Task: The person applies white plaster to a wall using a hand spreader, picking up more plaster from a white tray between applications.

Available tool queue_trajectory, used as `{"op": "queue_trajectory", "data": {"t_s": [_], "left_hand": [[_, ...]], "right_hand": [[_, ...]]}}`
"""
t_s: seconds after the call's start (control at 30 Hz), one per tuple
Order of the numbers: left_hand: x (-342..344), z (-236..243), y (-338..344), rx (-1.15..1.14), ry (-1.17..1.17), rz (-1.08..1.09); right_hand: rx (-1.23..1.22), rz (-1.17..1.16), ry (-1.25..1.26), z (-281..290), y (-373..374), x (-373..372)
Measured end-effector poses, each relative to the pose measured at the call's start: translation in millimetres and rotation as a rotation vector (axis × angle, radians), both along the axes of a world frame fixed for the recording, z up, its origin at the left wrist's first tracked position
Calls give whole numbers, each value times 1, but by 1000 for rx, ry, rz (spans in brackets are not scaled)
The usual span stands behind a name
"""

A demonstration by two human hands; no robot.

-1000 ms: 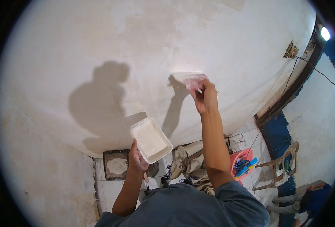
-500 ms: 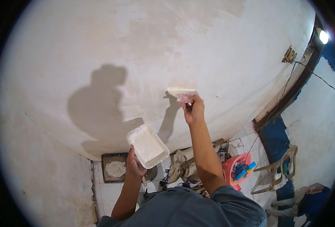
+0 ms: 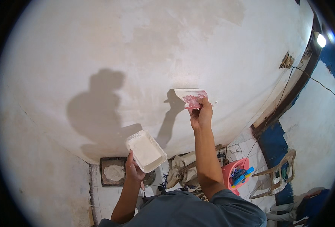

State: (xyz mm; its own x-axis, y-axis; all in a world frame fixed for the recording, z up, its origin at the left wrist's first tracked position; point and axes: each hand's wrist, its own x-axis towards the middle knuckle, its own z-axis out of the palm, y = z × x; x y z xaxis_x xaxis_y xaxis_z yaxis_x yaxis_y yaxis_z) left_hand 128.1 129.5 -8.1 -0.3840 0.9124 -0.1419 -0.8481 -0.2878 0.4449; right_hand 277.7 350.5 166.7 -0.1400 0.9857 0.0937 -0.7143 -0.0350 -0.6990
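My right hand (image 3: 202,114) is closed round a red plastic putty spreader (image 3: 194,101) smeared with white filler. Along its upper edge lies a strip of white paste, close to the pale plastered wall (image 3: 148,53); whether the edge touches the wall I cannot tell. My left hand (image 3: 134,169) grips a white rectangular tub (image 3: 149,151) by its lower left side, the fingers partly hidden beneath it. Whitish paste covers the inside of the tub, which is tilted. Shadows of my head and arms fall across the wall.
Below stands a dark square tray (image 3: 106,181) with a whitish patch. Crumpled beige cloth (image 3: 180,170) lies near a pink plastic chair (image 3: 228,172) holding blue items. A brown chair (image 3: 279,181), another person (image 3: 313,206) and a hanging cable (image 3: 288,83) are to the right.
My right hand has moved slightly right and down, and the spreader's red face now shows more. The tub in my left hand has shifted a little downward.
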Motion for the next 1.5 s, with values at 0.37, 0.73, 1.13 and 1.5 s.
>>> {"op": "queue_trajectory", "data": {"t_s": [0.37,0.73,1.13,1.5], "left_hand": [[-2,8,-4,23,-48,-36],[0,13,-2,25,26,-64],[-2,10,-3,49,-50,-76],[-4,4,-2,38,-21,-71]], "right_hand": [[158,8,8,157,22,-16],[-71,10,-91,5,10,-16],[127,149,74,165,23,-11],[958,-927,-1238,60,-5,0]]}}
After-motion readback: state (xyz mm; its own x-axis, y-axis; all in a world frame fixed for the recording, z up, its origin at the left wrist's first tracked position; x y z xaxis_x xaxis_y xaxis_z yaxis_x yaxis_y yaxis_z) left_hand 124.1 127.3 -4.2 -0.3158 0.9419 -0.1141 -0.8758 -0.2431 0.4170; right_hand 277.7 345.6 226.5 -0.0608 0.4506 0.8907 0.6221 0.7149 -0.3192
